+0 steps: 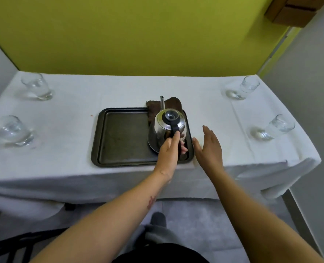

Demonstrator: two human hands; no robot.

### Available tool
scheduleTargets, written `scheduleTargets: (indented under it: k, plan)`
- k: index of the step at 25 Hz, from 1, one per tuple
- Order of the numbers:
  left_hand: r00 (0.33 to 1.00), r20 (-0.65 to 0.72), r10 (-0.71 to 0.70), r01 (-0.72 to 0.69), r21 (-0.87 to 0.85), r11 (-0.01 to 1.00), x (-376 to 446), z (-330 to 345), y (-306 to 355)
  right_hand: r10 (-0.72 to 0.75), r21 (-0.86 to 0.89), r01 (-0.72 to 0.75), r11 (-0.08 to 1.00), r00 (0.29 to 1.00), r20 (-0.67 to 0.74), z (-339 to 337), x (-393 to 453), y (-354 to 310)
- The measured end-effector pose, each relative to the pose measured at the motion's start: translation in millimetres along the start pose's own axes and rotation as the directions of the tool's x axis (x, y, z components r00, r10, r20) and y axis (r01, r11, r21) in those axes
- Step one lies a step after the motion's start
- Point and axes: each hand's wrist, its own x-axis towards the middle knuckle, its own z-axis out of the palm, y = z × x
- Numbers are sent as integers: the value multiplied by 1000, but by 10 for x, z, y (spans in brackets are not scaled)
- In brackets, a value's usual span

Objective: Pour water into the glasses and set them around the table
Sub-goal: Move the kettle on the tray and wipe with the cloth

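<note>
White worktop — left hand fingers gripping kettle handle on tray; right hand hovering, fingers wide.

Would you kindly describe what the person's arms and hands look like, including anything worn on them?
Both forearms are bare, with no sleeves in view. The left hand and the right hand wear no gloves, and no rings, watch or bracelets are visible. The left forearm carries a small reddish mark, possibly a tattoo; it is too blurred to read.
</note>
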Motion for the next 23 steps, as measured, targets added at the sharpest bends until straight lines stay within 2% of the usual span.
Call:
scheduleTargets:
  k: [4,8,12,15,18,20,23]
  plan:
    - [966,-256,41,-90,-183,979,-14,-158,54,-110,-82,118,990,990,92,121,352,-111]
    - [892,-452,-3,-97,-199,975,162,-473,111,-222,-216,271,938,949,226,306,636,-267]
    - [824,-566,-21,-92,-170,981,319,-778,98,-328,-316,438,842,880,344,466,784,-422]
    - [778,-627,-35,-128,-213,969,426,-998,236,-333,-321,487,812,839,431,608,793,-500]
    - [733,-679,22,-164,-146,976,604,-1284,422,-292,-287,418,862,872,394,734,728,-586]
    - [695,-715,79,-174,-60,983,713,-1444,510,-307,-280,394,875,900,309,760,640,-636]
    - [677,-727,118,-176,-4,984,935,-1682,634,-348,-318,378,869,925,149,788,478,-725]
